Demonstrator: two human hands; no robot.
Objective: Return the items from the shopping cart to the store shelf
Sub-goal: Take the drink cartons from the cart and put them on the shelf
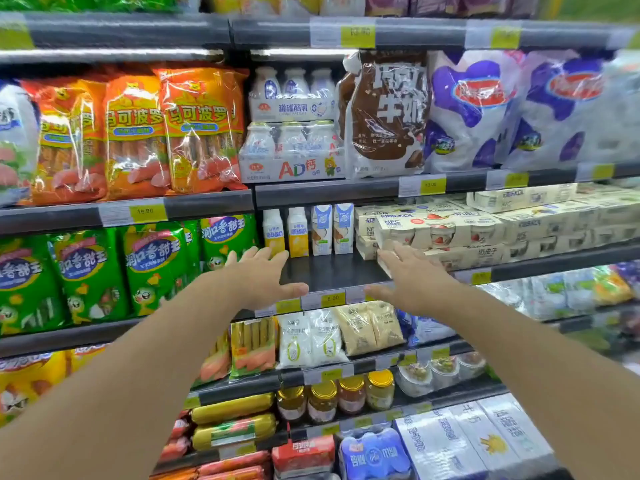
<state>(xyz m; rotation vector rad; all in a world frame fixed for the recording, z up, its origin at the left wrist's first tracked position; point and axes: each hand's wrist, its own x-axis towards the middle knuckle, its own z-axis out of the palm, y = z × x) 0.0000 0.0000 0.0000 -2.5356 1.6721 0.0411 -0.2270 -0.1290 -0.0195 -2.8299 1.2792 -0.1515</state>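
Sausage bags, orange point(138, 133): sitting upper left of frame, packed in a row, not being touched.
Sausage bags, green point(104, 271): hanging mid-left, one tier down, just left of the reaching hand.
Left hand point(263, 275): reaching fwd at frame centre, fingers straight and spread, thumb out; holding nothing. Fingertips nearing the small yellow bottles point(285, 232).
Shelf gap point(332, 271): showing as bare dark shelf at centre, between both hands, in front of the bottles and the white/blue cartons point(332, 228).
Right hand point(408, 271): reaching fwd just right of centre, fingers extended and relaxed; gripping nothing. Fingertips lying close to the front edge of the cream yogurt multipacks point(440, 230); contact can't be told.
Cream multipacks, right stack: filling mid-right of frame, stacked in layers.
Task item: not showing in either hand; cart not in frame. Which shelf product came from the cart can't be told.
Step (judged): either letting go after a placement at the centre tier, or tidying there; both hands are coming up empty.
Next move (judged): needing to pull both hands back clear of bottles w/o knocking them, then turning to the cart for another item and matching it to its shelf spot.
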